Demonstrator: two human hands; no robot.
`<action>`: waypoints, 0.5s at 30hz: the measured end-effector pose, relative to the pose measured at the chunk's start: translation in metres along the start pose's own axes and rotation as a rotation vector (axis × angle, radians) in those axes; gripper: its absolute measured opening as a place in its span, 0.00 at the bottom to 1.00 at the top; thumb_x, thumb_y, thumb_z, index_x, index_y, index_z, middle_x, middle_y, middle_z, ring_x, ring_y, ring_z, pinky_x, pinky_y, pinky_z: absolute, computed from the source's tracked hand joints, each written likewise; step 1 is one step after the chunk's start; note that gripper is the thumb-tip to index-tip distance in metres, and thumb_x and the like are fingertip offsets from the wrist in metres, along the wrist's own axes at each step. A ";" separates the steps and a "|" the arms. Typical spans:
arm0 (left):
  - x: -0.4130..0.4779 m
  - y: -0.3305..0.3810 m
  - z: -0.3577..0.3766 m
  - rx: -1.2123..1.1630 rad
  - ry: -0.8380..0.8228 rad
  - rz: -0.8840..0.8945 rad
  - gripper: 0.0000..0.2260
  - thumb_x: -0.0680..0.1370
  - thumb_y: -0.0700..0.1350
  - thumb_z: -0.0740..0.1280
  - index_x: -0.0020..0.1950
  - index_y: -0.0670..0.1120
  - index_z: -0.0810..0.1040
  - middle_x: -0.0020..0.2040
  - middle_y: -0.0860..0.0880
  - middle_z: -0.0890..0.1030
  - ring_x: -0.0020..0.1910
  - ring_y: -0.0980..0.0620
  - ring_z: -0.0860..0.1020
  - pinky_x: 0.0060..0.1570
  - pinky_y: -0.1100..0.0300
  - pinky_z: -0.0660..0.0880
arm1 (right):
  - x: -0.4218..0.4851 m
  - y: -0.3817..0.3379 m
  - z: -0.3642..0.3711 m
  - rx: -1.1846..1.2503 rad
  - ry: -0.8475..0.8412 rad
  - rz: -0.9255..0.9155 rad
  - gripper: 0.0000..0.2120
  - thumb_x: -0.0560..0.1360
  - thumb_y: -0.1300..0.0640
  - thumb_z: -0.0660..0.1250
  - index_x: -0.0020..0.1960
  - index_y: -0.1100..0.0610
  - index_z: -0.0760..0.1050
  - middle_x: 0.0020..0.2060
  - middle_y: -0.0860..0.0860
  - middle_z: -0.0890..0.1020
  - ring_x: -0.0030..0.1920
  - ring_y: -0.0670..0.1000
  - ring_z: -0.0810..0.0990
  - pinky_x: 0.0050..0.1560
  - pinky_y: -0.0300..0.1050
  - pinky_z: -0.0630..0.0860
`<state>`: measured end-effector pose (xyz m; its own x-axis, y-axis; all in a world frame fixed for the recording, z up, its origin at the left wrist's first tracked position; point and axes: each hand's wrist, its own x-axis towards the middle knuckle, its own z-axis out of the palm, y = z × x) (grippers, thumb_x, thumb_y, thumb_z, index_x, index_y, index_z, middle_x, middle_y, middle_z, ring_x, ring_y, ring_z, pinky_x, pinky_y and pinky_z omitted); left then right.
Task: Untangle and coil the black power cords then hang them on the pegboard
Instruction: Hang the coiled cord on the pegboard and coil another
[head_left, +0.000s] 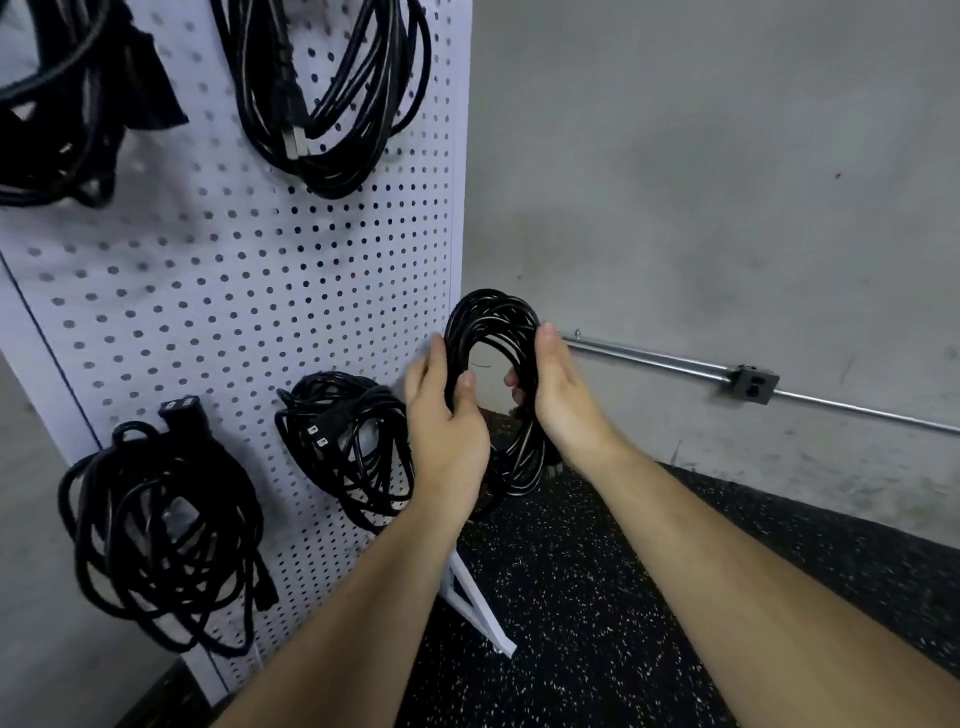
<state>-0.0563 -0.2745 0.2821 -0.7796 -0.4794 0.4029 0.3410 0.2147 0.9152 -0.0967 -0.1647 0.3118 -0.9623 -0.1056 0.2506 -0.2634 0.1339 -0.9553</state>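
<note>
- Coil (493, 322) of black cord sits upright at frame centre, held between both hands just right of the pegboard's (234, 270) right edge.
- Left hand (447, 415) grips the coil's left side, with fingers curled round the strands and the thumb inside the loop.
- Right hand (561, 395) holds the coil's right side, palm against the strands, fingertips showing inside the loop and the thumb near the top.
- Coil's lower part hangs below the hands, in front of the floor (571, 597), which is black and speckled.
- White pegboard fills the left of the frame and carries four hung black bundles: upper-left bundle (62, 130), upper-middle bundle (332, 104), lower-left bundle (161, 530) and lower-middle bundle (348, 441).
- Lower-middle bundle lies just left of the left hand.
- Grey wall (701, 182) at right bears a metal conduit (649, 358) and an outlet box (753, 384).
</note>
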 end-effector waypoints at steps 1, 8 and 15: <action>0.005 -0.005 0.001 0.001 0.037 0.019 0.24 0.85 0.42 0.62 0.80 0.51 0.63 0.76 0.52 0.68 0.77 0.56 0.63 0.63 0.83 0.55 | 0.008 0.001 0.004 0.009 0.006 -0.033 0.18 0.83 0.36 0.48 0.57 0.44 0.72 0.40 0.50 0.80 0.35 0.43 0.77 0.46 0.48 0.76; 0.020 -0.027 0.015 0.031 0.131 0.080 0.22 0.84 0.37 0.62 0.77 0.52 0.70 0.75 0.55 0.70 0.74 0.61 0.65 0.70 0.76 0.58 | 0.059 0.025 0.017 0.058 -0.002 -0.110 0.11 0.87 0.54 0.54 0.67 0.47 0.69 0.42 0.53 0.80 0.33 0.39 0.78 0.31 0.36 0.73; 0.022 -0.065 0.019 0.263 0.050 0.127 0.28 0.83 0.33 0.60 0.81 0.52 0.62 0.80 0.52 0.64 0.78 0.57 0.61 0.70 0.78 0.53 | 0.076 0.082 0.028 0.033 0.008 -0.019 0.14 0.87 0.53 0.53 0.68 0.40 0.69 0.49 0.48 0.82 0.43 0.40 0.82 0.49 0.41 0.76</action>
<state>-0.1052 -0.2825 0.2312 -0.7105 -0.4742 0.5199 0.2816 0.4855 0.8276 -0.1891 -0.1892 0.2484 -0.9577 -0.1003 0.2699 -0.2795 0.0989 -0.9550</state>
